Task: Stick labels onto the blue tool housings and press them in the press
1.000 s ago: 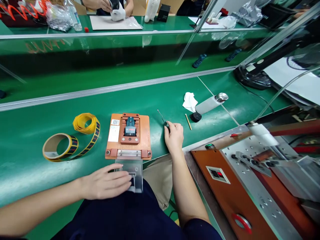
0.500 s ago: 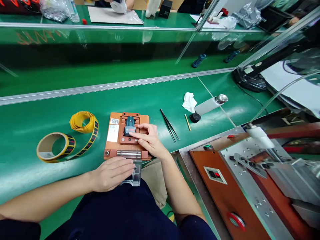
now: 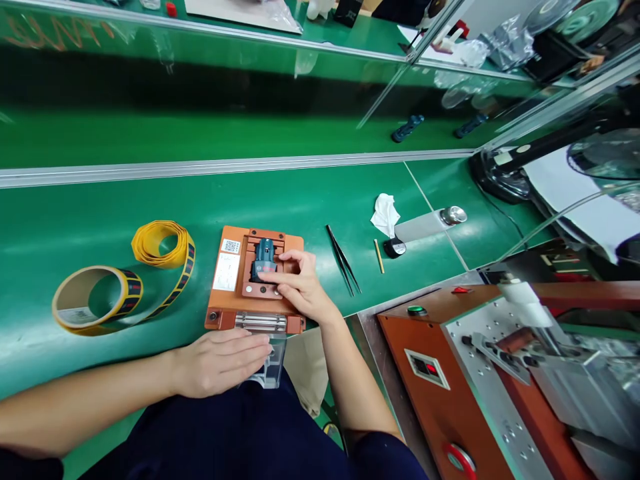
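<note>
An orange-brown fixture [image 3: 217, 303] lies at the bench's front edge, with a dark blue tool housing [image 3: 264, 249] seated in its nest. My right hand [image 3: 305, 288] comes in from the right; one fingertip touches the lower end of the housing, and the other fingers are bent and apart, holding nothing. Below the fixture's metal rods [image 3: 261, 323] hangs a clear plastic flap [image 3: 274, 363]. My left hand [image 3: 215, 363] rests flat on this flap, fingers stretched out side by side, covering its left part.
Left of the fixture, a roll of labels [image 3: 63, 293] trails its strip to a yellow coil [image 3: 143, 243]. Tweezers [image 3: 343, 260], a thin yellow stick [image 3: 379, 256], a crumpled tissue [image 3: 385, 215] and a white bottle [image 3: 420, 227] lie to the right. An orange machine [image 3: 405, 327] stands at lower right.
The camera view has shifted and turned slightly. My right fingertip stays at the housing's lower end, where the grey label area seen before looks more covered. My left hand stays on the flap.
</note>
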### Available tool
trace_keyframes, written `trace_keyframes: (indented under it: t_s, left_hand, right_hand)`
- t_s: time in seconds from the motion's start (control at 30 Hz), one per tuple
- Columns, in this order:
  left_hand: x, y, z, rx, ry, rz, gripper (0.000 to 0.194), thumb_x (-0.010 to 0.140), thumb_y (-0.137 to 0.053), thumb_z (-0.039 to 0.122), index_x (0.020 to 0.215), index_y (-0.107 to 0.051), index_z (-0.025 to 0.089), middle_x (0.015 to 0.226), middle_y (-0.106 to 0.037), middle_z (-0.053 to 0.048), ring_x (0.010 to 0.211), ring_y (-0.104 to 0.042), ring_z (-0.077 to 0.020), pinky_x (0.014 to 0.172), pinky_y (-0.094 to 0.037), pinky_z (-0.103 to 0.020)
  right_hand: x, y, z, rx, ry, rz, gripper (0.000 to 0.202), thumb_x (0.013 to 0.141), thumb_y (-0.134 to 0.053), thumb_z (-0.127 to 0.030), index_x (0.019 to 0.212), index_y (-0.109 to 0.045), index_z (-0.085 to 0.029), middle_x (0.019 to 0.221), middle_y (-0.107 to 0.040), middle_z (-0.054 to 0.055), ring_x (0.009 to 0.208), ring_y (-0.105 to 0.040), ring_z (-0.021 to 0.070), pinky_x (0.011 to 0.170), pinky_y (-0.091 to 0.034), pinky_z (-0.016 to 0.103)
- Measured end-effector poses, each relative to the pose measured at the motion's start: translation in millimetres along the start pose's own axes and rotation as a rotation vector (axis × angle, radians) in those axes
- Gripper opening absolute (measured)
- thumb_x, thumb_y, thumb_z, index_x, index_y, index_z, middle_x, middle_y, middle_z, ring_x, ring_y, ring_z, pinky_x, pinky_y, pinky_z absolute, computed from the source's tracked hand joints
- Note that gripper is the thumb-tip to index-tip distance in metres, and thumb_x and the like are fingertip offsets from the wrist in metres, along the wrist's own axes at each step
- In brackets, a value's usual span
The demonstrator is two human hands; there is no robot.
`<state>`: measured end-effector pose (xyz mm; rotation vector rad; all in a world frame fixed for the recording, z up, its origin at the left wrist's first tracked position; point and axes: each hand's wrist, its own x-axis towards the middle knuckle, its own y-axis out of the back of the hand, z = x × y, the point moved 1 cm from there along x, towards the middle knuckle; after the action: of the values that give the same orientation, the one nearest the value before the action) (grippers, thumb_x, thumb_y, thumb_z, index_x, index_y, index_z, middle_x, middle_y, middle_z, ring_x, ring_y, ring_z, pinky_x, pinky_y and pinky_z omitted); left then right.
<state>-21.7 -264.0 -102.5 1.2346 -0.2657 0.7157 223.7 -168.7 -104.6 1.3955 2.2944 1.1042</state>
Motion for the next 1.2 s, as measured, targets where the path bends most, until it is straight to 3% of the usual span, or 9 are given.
trace_keyframes:
  t_s: [0.27,0.43,0.6,0.67,0.77,0.83,0.93,1.1,1.2]
  left_hand:
    - [-2.7,-2.2,-1.0,-0.006,-0.01,0.008,0.034,0.098,-0.048,0.005,0.123,-0.069,0.013,0.135,-0.069,-0.008,0.138,-0.054,-0.0184,0.124,-0.033,-0.033]
    - [-6.1,-7.3,0.3,-0.009,0.001,0.048,0.034,0.098,-0.049,0.011,0.127,-0.066,0.014,0.129,-0.072,-0.012,0.135,-0.057,-0.0206,0.12,-0.039,-0.036]
    - [9.0,10.6,0.5,-0.063,0.004,0.101,0.045,0.095,-0.049,0.007,0.138,-0.058,0.012,0.126,-0.072,-0.017,0.129,-0.061,-0.0257,0.11,-0.05,-0.044]
    - [25.9,25.7,-7.4,-0.04,0.083,0.172,0.047,0.093,-0.052,0.005,0.139,-0.059,0.016,0.127,-0.072,-0.014,0.127,-0.063,-0.0258,0.108,-0.051,-0.045]
    - [58.9,47.5,-32.9,0.002,0.392,0.407,0.034,0.096,-0.057,0.012,0.126,-0.068,0.024,0.129,-0.07,-0.01,0.125,-0.062,-0.0252,0.11,-0.048,-0.048]
    - [80.8,56.0,-54.1,-0.155,0.641,0.533,0.027,0.098,-0.061,0.027,0.123,-0.07,0.023,0.13,-0.068,-0.01,0.124,-0.062,-0.0261,0.109,-0.049,-0.047]
    - [110.6,57.7,-76.4,-0.714,0.876,0.514,0.046,0.091,-0.07,0.048,0.125,-0.07,0.018,0.119,-0.074,-0.013,0.108,-0.07,-0.027,0.093,-0.059,-0.04]
    - [145.5,57.1,-71.7,-1.094,0.864,0.625,0.043,0.079,-0.085,0.044,0.111,-0.077,0.016,0.105,-0.078,-0.01,0.091,-0.073,-0.0202,0.082,-0.059,-0.027]
    - [154.2,56.1,-62.4,-1.137,0.831,0.656,0.041,0.079,-0.085,0.042,0.111,-0.077,0.018,0.108,-0.078,-0.01,0.091,-0.073,-0.0194,0.083,-0.059,-0.027]
  right_hand:
    - [15.7,-1.1,-7.9,-0.013,-0.055,0.093,0.032,0.103,-0.048,-0.039,0.121,-0.074,-0.041,0.125,-0.045,0.008,0.126,-0.04,0.0277,0.111,-0.038,0.05]
    - [24.7,7.1,-16.5,0.048,-0.195,0.214,0.032,0.103,-0.046,-0.038,0.124,-0.068,-0.028,0.116,-0.055,0.009,0.117,-0.049,0.0261,0.105,-0.043,0.049]
    - [27.4,8.5,-36.7,-0.156,-0.225,0.107,0.048,0.075,-0.079,-0.06,0.097,-0.062,-0.022,0.103,-0.061,0.01,0.101,-0.053,0.0301,0.087,-0.05,0.048]
    - [29.6,8.6,-44.6,-0.219,-0.214,0.085,0.045,0.074,-0.08,-0.058,0.092,-0.059,-0.022,0.1,-0.063,0.01,0.099,-0.056,0.0302,0.086,-0.05,0.048]
    - [28.2,14.6,-58.6,-0.202,-0.186,0.195,0.042,0.076,-0.08,-0.049,0.098,-0.058,-0.022,0.102,-0.067,0.011,0.101,-0.061,0.0309,0.089,-0.051,0.048]
    - [22.7,22.0,-69.6,-0.15,-0.156,0.273,0.044,0.076,-0.08,-0.044,0.106,-0.057,-0.023,0.107,-0.069,0.011,0.103,-0.064,0.0308,0.091,-0.051,0.048]
    - [10.9,35.6,-84.5,-0.082,-0.1,0.345,0.046,0.077,-0.08,-0.041,0.113,-0.057,-0.024,0.11,-0.071,0.012,0.105,-0.066,0.0314,0.096,-0.051,0.051]
    - [-2.3,47.8,-91.5,0.359,-0.174,0.394,0.046,0.085,-0.073,-0.041,0.124,-0.055,-0.025,0.123,-0.068,0.009,0.109,-0.067,0.0247,0.096,-0.054,0.042]
    - [-0.8,40.1,-89.6,0.778,-0.27,0.316,0.039,0.09,-0.065,-0.052,0.114,-0.055,-0.024,0.094,-0.07,0.004,0.077,-0.068,0.0179,0.065,-0.058,0.031]
